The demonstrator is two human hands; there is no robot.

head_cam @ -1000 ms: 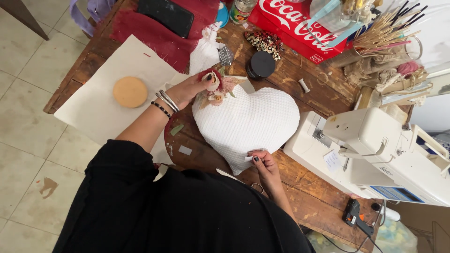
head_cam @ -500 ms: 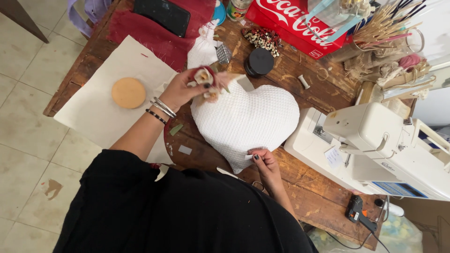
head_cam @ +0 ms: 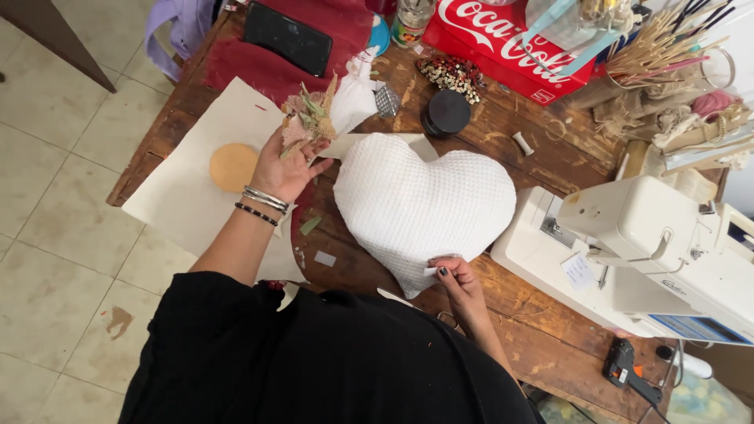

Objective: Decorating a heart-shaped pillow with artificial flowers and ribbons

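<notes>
A white heart-shaped cushion lies on the wooden table, its point toward me. My left hand is raised left of the cushion and holds a small bunch of dried flowers in pink and green, with bracelets on the wrist. My right hand pinches the cushion's lower tip, where a small white tag shows.
A white sewing machine stands to the right. A cream sheet with a round tan disc hangs over the left edge. At the back are red fabric, a dark phone, a red box, a black lid and sticks. A glue gun lies near right.
My left hand lifted the flower bunch off the cushion's upper left edge and moved it left and up. The right hand stayed on the cushion's tip.
</notes>
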